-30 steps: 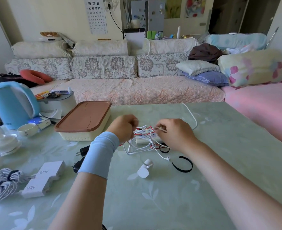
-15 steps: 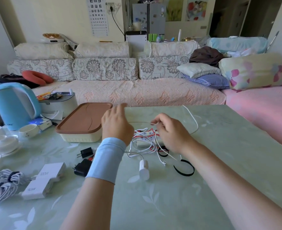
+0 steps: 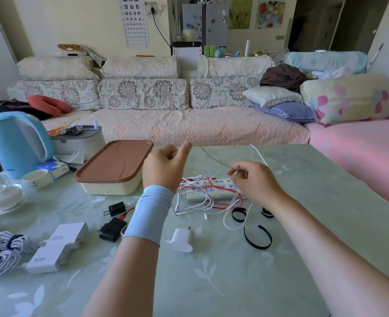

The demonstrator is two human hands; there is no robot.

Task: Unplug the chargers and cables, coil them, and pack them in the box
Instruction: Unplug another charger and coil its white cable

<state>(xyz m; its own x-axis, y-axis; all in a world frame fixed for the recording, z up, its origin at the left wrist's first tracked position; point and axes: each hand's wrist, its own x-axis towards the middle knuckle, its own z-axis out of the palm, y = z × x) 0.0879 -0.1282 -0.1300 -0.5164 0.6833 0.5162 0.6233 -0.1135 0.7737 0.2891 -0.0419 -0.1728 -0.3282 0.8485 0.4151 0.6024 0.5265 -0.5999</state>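
Centre frame, a person stretches a thin cable (image 3: 214,159) above the green bench (image 3: 314,225); the left hand (image 3: 163,167) has its grip curled round one end, and the right hand (image 3: 254,181) pinches the other; below lies a power strip (image 3: 221,184) tangled in white and red leads; the lidded box (image 3: 113,168) sits closed at left; the cable looks light, limp and springy, probably best held near its plug, looped, then bound with the black straps (image 3: 256,247).

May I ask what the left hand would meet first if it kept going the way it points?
Likely nothing on the table: the left hand points past the lidded box toward the far edge, then the sofa seat; depth is unclear.
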